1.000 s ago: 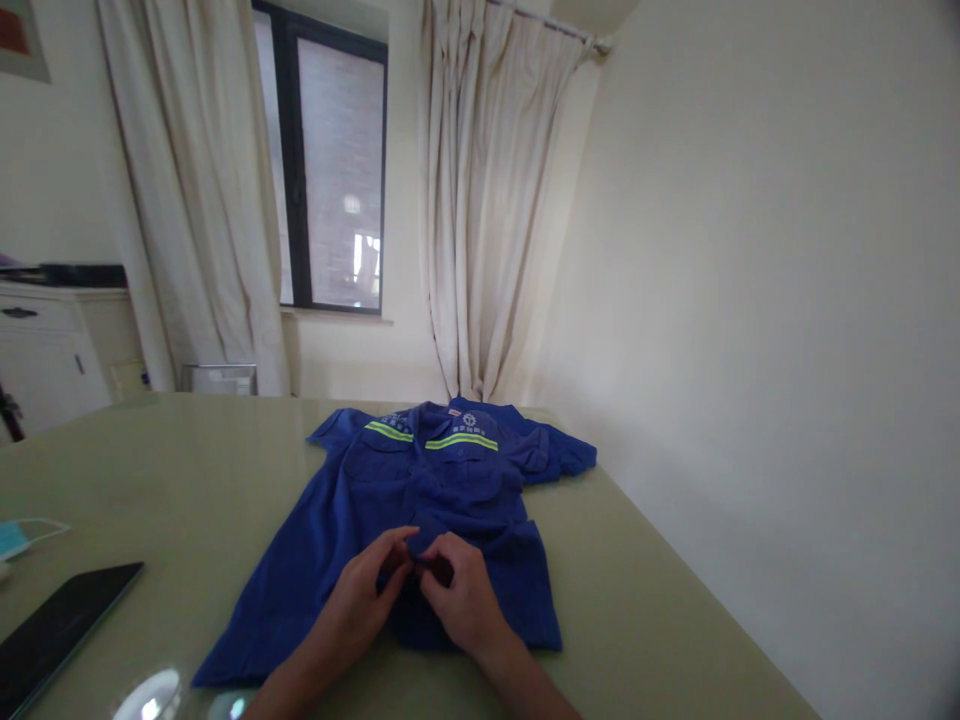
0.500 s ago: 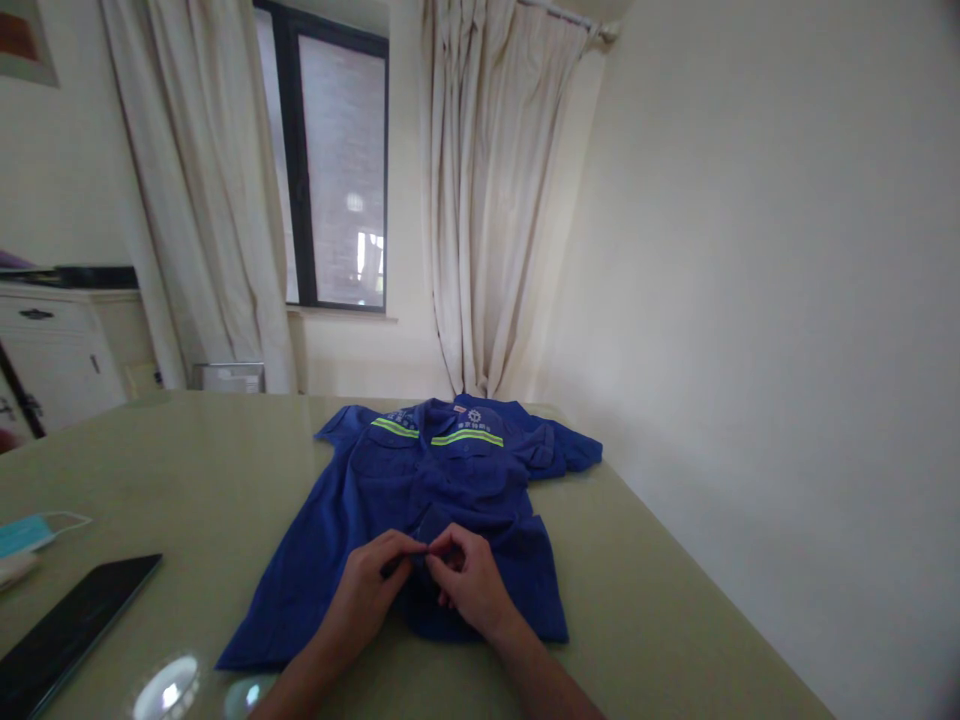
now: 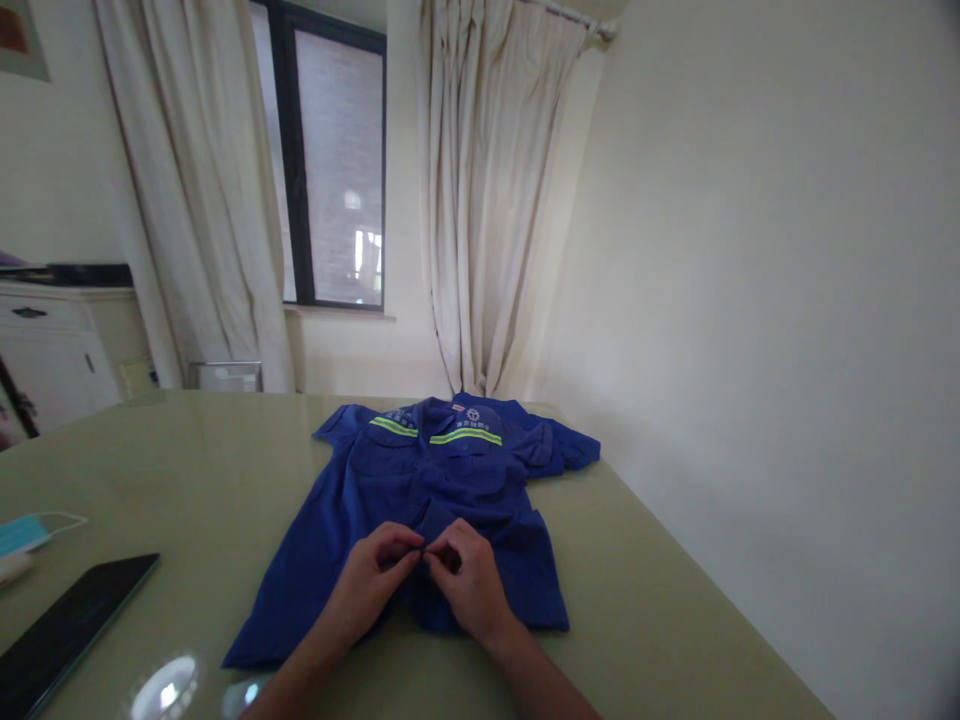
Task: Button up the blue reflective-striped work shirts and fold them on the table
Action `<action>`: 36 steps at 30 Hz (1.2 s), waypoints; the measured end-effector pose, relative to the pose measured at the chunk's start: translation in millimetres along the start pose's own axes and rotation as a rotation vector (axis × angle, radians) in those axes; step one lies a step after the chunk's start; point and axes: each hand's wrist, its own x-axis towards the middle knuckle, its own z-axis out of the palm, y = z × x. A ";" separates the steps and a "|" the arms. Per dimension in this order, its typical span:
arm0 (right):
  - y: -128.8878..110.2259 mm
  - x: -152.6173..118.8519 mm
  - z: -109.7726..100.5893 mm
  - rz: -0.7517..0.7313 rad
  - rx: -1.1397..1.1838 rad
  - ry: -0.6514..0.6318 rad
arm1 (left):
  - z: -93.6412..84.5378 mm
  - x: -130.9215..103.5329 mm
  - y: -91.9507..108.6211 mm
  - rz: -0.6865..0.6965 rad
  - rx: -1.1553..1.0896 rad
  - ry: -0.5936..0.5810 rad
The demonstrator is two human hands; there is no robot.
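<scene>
A dark blue short-sleeved shirt (image 3: 360, 500) with yellow-green stripes across the chest lies front side up, its collar toward the window. At its lower front, my left hand (image 3: 379, 565) pinches the shirt's front edge between thumb and fingers. My right hand (image 3: 461, 570) pinches the same edge from the other side, fingertips almost touching the left ones. The cloth between the fingertips is slightly raised, and any small detail there is hidden. Another blue garment (image 3: 577, 447) lies partly under the shirt at the back right.
On the green table (image 3: 660, 620), a black phone or tablet (image 3: 71, 625) lies at the left, near a light blue mask (image 3: 22, 535) and a partly seen white object. A wall (image 3: 787, 300) runs along the right.
Both hands have risen slightly with the pinched cloth, and the shirt's lower hem has shifted a little. The left fingers and thumb are now set differently on the edge.
</scene>
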 end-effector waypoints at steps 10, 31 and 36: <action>-7.1 -1.2 -0.2 -0.025 -0.004 0.055 | 0.7 1.9 6.6 -0.015 0.010 -0.036; -1.0 8.0 0.2 0.266 0.320 0.074 | -2.4 -2.2 20.3 0.015 0.395 -0.073; -2.1 5.4 -5.5 0.178 0.299 0.012 | -0.2 2.5 20.0 -0.087 0.179 -0.088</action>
